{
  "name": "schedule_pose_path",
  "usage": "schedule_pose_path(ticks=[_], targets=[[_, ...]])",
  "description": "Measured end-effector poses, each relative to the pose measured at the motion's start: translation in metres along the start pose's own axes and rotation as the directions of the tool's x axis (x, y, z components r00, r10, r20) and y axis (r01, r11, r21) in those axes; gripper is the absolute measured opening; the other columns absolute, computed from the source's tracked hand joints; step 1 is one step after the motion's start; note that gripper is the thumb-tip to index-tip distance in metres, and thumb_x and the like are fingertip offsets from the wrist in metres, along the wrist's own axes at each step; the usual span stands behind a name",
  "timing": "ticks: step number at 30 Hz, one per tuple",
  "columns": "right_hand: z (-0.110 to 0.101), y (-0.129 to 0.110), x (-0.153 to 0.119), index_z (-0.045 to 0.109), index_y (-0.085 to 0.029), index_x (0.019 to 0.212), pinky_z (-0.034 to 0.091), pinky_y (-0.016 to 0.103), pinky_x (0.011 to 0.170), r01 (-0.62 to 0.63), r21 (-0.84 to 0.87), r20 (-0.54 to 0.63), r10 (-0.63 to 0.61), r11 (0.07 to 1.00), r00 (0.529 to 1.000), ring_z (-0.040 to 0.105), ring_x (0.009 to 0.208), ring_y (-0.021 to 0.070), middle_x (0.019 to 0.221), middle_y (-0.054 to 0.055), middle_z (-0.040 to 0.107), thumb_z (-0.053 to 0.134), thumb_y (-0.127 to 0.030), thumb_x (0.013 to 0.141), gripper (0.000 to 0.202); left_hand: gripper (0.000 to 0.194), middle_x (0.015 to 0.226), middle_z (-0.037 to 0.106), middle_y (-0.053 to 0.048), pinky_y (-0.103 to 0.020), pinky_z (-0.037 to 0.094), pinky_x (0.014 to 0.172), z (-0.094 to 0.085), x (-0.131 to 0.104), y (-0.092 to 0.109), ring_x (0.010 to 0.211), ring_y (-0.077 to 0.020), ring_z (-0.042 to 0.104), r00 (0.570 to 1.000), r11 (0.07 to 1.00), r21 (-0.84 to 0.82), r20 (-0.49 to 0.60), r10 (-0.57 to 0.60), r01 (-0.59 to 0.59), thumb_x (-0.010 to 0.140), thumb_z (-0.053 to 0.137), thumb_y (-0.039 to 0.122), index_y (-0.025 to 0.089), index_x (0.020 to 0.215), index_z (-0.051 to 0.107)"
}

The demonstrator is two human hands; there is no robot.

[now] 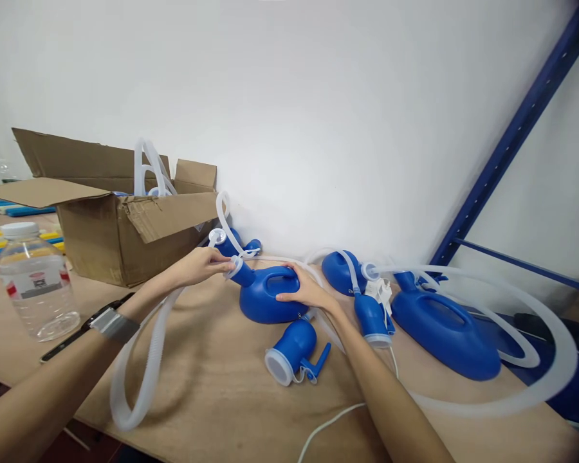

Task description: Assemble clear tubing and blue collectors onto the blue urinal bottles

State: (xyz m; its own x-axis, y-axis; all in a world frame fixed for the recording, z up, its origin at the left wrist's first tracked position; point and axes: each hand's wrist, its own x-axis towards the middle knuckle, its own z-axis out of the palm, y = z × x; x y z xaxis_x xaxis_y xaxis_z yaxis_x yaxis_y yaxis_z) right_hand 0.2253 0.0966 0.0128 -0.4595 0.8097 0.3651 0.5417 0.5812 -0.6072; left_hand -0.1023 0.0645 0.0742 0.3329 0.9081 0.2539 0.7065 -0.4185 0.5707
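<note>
A blue urinal bottle (265, 301) lies on the table in front of me, its neck pointing left. My right hand (309, 287) wraps over the bottle's end by its handle, thumb on the near side. At the neck, my left hand (206, 265) pinches the white cap (235, 266) between thumb and fingers. A pale ribbed hose (147, 366) loops down below my left wrist. Close to the bottle's near side lies a blue funnel-shaped urinal head (296, 347) with a translucent rim and a blue lever-like stopper (317, 366).
Another blue bottle (446, 331) with a large looped hose (567, 347) lies right, near a second urinal head (370, 318). An open cardboard box (94, 241) holding hoses stands left, beside a water bottle (38, 283). A blue metal frame (506, 148) rises at right against the wall.
</note>
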Motion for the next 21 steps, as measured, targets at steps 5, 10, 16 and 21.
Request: schedule_pose_path(ticks=[5,10,16,21], targets=[[-0.003,0.001,-0.003,0.054,-0.021,0.14,0.04,0.047,0.117,0.023,0.04,-0.004,-0.023,0.999,1.0,0.052,0.137,0.0317,0.147,0.013,0.055,0.091,-0.049,0.067,0.086,0.063,0.111,0.079,-0.005,-0.028,0.05,0.086,0.01,-0.005,0.001,0.102,-0.0274,0.07,0.998,0.975,-0.215,-0.013,-0.062,0.058,0.073,0.074,0.07,0.023,0.115,0.081],[-0.001,0.004,-0.002,0.055,-0.022,0.139,0.04,0.047,0.117,0.038,0.073,-0.01,-0.037,0.997,0.999,0.053,0.136,0.0312,0.146,0.012,0.056,0.092,-0.047,0.066,0.086,0.082,0.115,0.078,-0.01,-0.038,0.053,0.096,0.018,0.001,-0.004,0.114,-0.0338,0.068,0.99,0.893,-0.432,-0.014,-0.141,0.121,0.05,0.091,0.066,0.017,0.116,0.08],[-0.001,0.005,-0.002,0.056,-0.023,0.138,0.041,0.045,0.117,0.039,0.085,0.013,-0.04,0.996,0.999,0.054,0.135,0.0298,0.144,0.009,0.057,0.092,-0.046,0.067,0.083,0.066,0.117,0.076,-0.01,-0.04,0.053,0.095,0.026,-0.001,0.007,0.108,-0.0322,0.068,0.981,0.943,-0.315,-0.115,-0.153,0.11,0.052,0.091,0.06,0.019,0.103,0.083],[-0.003,0.005,0.001,0.054,-0.023,0.138,0.042,0.044,0.116,0.016,0.082,0.029,-0.019,0.996,0.999,0.054,0.134,0.0293,0.144,0.009,0.057,0.093,-0.044,0.065,0.086,0.067,0.119,0.075,-0.008,-0.037,0.051,0.092,0.022,-0.004,0.012,0.107,-0.0301,0.069,0.982,0.971,-0.215,-0.133,-0.137,0.106,0.057,0.087,0.064,0.021,0.108,0.081]])
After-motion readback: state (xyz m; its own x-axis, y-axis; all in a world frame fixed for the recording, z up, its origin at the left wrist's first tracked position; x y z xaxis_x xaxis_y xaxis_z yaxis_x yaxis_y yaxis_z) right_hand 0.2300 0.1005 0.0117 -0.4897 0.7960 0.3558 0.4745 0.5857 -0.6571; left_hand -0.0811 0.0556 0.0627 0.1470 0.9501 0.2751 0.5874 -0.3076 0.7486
